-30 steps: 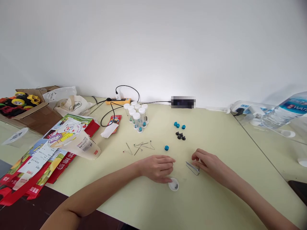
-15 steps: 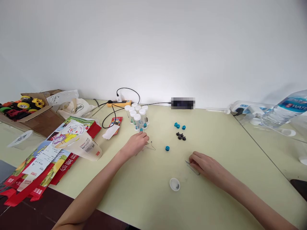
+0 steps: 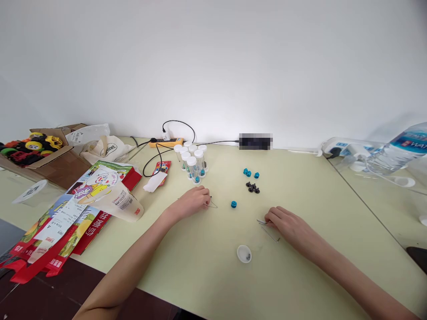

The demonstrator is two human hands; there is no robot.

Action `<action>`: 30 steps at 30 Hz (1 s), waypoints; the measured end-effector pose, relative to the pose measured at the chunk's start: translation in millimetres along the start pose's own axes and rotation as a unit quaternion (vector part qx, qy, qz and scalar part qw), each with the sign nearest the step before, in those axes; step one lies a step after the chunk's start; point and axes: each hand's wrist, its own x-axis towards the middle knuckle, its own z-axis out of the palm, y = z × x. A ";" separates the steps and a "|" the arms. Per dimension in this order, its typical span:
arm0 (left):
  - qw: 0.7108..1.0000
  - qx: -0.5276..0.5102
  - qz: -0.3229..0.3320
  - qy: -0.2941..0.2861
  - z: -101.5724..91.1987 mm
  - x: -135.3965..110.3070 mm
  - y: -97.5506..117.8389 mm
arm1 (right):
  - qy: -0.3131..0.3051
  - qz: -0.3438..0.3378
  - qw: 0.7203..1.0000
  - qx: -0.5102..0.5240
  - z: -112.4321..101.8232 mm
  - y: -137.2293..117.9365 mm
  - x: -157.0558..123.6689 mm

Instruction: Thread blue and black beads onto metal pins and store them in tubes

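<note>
My left hand (image 3: 191, 202) rests on the table over a scatter of thin metal wires (image 3: 212, 205), its fingers pinched on one of them. My right hand (image 3: 289, 229) lies to the right with its fingers closed on metal tweezers (image 3: 268, 229), whose tips touch the table. Between and in front of the hands a small white cap (image 3: 244, 254) lies upturned with a tiny dark piece inside. A single blue bead (image 3: 233, 204) sits between the hands. Further back are three blue beads (image 3: 250, 173) and a cluster of black pieces (image 3: 252, 188).
Several clear vials with white caps (image 3: 192, 162) stand behind my left hand. A yellow power strip (image 3: 166, 142) with black cables runs along the wall. Colourful packaging (image 3: 80, 200), a cloth bag and a cardboard box of toys (image 3: 31, 149) fill the left. A water bottle (image 3: 396, 153) lies at right.
My left hand left the white cap and moved back and left to the wires, pinching one. My right hand stayed by the tweezers, shifting slightly.
</note>
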 end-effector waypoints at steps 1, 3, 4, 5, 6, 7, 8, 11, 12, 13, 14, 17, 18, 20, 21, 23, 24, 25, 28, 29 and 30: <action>1.000 0.005 0.000 -0.004 0.2 0.0 1.0 | 0.002 -0.003 1.000 -0.007 -0.1 0.1 -0.8; 1.000 0.018 -0.002 -0.009 2.1 0.2 3.1 | 0.003 -0.011 1.000 -0.017 -0.1 -0.6 -2.4; 1.000 0.025 -0.003 -0.011 3.7 0.4 4.4 | 0.005 -0.015 1.000 -0.022 0.2 -1.2 -2.9; 0.999 0.030 -0.004 -0.011 5.5 0.7 5.8 | 0.007 -0.021 0.999 -0.030 0.5 -2.0 -3.3; 0.999 0.035 -0.007 -0.011 7.7 1.1 7.5 | 0.008 -0.026 0.999 -0.040 1.0 -2.8 -3.5; 0.999 0.038 -0.010 -0.010 10.1 1.5 9.3 | 0.010 -0.032 0.998 -0.055 1.7 -3.6 -3.4; 0.999 0.038 -0.015 -0.008 12.8 2.1 11.3 | 0.013 -0.039 0.996 -0.074 2.6 -4.2 -3.2; 0.999 0.021 -0.032 0.003 20.5 4.3 17.3 | 0.031 -0.060 0.989 -0.134 6.2 -5.0 -1.6; 0.999 0.008 -0.037 0.010 22.5 5.2 19.3 | 0.037 -0.066 0.986 -0.146 7.5 -5.0 -1.0; 0.999 -0.008 -0.043 0.018 23.9 6.2 21.2 | 0.042 -0.069 0.985 -0.154 8.8 -4.8 -0.4; 0.998 -0.027 -0.050 0.029 24.6 7.1 23.2 | 0.044 -0.070 0.984 -0.158 9.8 -4.6 0.0; 0.988 -0.105 -0.079 0.078 24.6 9.3 30.1 | 0.048 -0.075 0.982 -0.169 12.2 -4.3 0.5; 0.982 -0.138 -0.089 0.097 24.6 9.8 32.9 | 0.050 -0.077 0.981 -0.173 12.7 -4.5 0.5; 0.962 -0.212 -0.106 0.136 26.5 11.2 38.6 | 0.055 -0.081 0.979 -0.180 13.5 -5.5 0.3; 0.949 -0.251 -0.112 0.155 28.6 12.2 41.4 | 0.059 -0.083 0.978 -0.182 13.9 -6.2 0.1; 0.919 -0.326 -0.120 0.189 35.0 14.9 46.1 | 0.066 -0.090 0.976 -0.185 14.7 -8.1 0.0; 0.902 -0.359 -0.122 0.204 38.9 16.6 48.0 | 0.070 -0.094 0.976 -0.185 15.1 -9.1 0.0; 0.885 -0.390 -0.125 0.219 42.8 18.3 49.5 | 0.074 -0.098 0.975 -0.185 15.4 -10.1 0.1; 0.836 -0.464 -0.130 0.263 52.3 22.8 52.5 | 0.085 -0.108 0.973 -0.185 15.6 -12.0 0.7; 0.821 -0.482 -0.132 0.277 54.2 23.9 53.3 | 0.088 -0.111 0.973 -0.185 15.4 -12.2 0.9; 0.806 -0.498 -0.133 0.290 55.4 24.9 54.0 | 0.091 -0.113 0.972 -0.185 15.1 -12.4 1.0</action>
